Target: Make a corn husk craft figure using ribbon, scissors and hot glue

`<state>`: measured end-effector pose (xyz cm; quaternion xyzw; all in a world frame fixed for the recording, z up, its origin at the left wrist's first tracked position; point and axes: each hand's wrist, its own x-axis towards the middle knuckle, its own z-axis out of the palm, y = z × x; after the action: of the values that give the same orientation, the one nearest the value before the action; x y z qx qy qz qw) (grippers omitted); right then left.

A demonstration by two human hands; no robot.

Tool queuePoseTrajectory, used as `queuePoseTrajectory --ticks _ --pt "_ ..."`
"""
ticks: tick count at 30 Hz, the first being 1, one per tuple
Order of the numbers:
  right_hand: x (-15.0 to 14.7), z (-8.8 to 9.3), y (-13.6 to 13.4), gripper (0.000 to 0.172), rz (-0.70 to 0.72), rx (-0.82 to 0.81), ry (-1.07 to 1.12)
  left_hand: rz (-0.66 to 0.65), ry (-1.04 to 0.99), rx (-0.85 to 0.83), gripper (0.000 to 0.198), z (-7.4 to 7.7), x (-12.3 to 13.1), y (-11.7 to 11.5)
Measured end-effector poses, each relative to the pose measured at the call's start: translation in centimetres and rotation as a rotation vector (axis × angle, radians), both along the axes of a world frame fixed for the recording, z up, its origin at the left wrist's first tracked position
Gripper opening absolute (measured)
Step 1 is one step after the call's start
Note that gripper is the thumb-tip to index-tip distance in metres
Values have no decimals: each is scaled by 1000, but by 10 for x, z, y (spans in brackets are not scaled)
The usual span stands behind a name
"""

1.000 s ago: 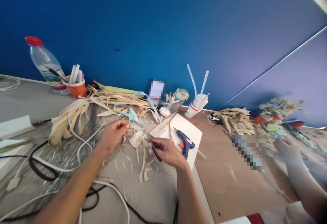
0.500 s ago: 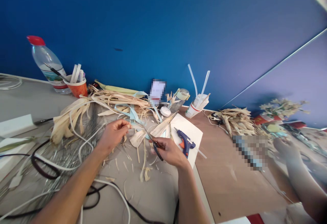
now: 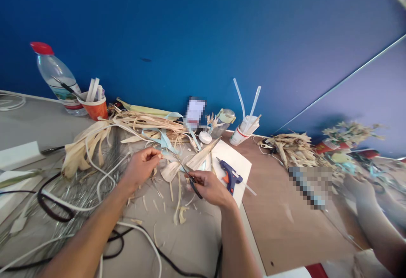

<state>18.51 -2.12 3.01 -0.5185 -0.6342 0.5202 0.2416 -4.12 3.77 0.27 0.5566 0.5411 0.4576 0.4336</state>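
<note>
Red-capped bottle (image 3: pixel 60 83), beside an orange cup (image 3: pixel 96 111) of white sticks (image 3: pixel 91 90). Left hand (image 3: pixel 142 167), thumb and forefinger pinching a thin pale piece (image 3: pixel 163 156), small, near the blade tips. Black-handled scissors (image 3: pixel 194 186), their handles within the curled fingers of the right hand (image 3: pixel 212 187). Blue glue gun (image 3: pixel 231 174), on a white board (image 3: pixel 238 155).

Scissors (image 3: pixel 193 183) partly hidden by right hand (image 3: pixel 209 188)
</note>
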Motion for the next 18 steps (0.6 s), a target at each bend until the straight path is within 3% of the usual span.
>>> queuePoseTrajectory --ticks 12,18 --pt "2 1 0 28 28 39 -25 49 -102 -26 16 6 2 -1" --pt "4 0 2 32 -47 3 -21 40 -95 -22 13 4 1 -1"
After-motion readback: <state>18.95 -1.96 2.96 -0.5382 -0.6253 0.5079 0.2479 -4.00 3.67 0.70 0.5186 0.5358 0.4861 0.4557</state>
